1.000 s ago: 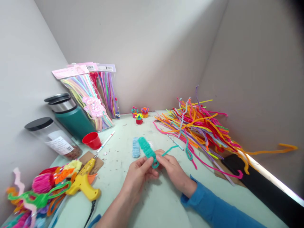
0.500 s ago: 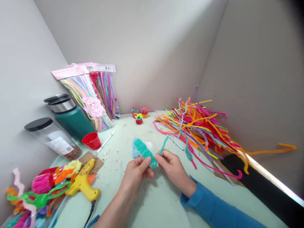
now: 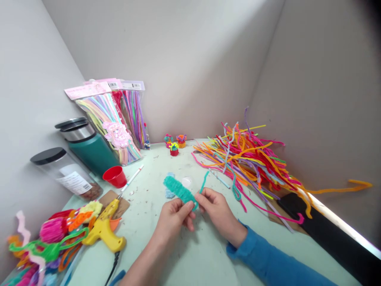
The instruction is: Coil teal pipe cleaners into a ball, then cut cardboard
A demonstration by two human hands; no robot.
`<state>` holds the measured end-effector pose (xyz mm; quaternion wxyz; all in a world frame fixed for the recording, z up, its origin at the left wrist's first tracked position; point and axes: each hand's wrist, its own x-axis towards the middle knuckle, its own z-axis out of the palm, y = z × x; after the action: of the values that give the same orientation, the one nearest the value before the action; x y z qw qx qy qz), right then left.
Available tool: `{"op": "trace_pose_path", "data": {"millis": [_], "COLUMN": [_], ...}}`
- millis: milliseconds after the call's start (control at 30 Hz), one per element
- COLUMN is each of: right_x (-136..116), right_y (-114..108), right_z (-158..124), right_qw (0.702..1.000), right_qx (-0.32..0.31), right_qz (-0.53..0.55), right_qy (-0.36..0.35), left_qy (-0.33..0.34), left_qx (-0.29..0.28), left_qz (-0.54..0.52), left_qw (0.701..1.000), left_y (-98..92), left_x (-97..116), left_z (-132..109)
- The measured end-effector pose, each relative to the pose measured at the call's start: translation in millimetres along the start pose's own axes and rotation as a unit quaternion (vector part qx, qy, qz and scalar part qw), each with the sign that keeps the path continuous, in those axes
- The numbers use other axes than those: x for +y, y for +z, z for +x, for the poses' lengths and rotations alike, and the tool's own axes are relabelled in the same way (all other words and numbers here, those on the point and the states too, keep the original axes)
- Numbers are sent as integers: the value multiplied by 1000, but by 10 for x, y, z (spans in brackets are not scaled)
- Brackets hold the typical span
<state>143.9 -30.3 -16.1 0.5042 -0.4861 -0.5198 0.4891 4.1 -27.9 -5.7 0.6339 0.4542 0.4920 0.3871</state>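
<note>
Between my hands is a teal strip of folded pipe cleaner (image 3: 180,190), slanting up to the left above the table. My left hand (image 3: 175,214) pinches its lower right end between thumb and fingers. With thumb and forefinger, my right hand (image 3: 214,204) grips the loose tail of the teal pipe cleaner (image 3: 204,182), which sticks up beyond the fingers. A light blue fuzzy piece (image 3: 170,194) lies on the table behind the strip, partly covered by it. Beside it is a small whitish round item (image 3: 187,182).
Loose pipe cleaners (image 3: 250,159) heap up at right. At left are a yellow glue gun (image 3: 104,230), red cup (image 3: 114,177), jar (image 3: 74,178), teal bottle (image 3: 92,149) and fuzzy crafts (image 3: 53,232). Packets (image 3: 110,123) lean on the wall; small figures (image 3: 174,149) stand at the back.
The teal strip has swung leftward and lies flatter, uncovering less of the light blue piece's left side but more of its lower part. Its loose tail has shifted slightly left with my right fingers.
</note>
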Motion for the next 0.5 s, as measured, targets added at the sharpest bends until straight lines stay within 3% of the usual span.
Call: {"op": "trace_pose_path", "data": {"millis": [500], "right_x": [-32], "right_y": [10], "right_z": [-5], "right_qw": [999], "right_qx": [-18], "right_qz": [34], "right_qy": [2], "left_qy": [-7], "left_qx": [-15], "left_qz": [-43], "left_qw": [999], "left_y": [15], "left_x": [-1], "left_z": [-6]}}
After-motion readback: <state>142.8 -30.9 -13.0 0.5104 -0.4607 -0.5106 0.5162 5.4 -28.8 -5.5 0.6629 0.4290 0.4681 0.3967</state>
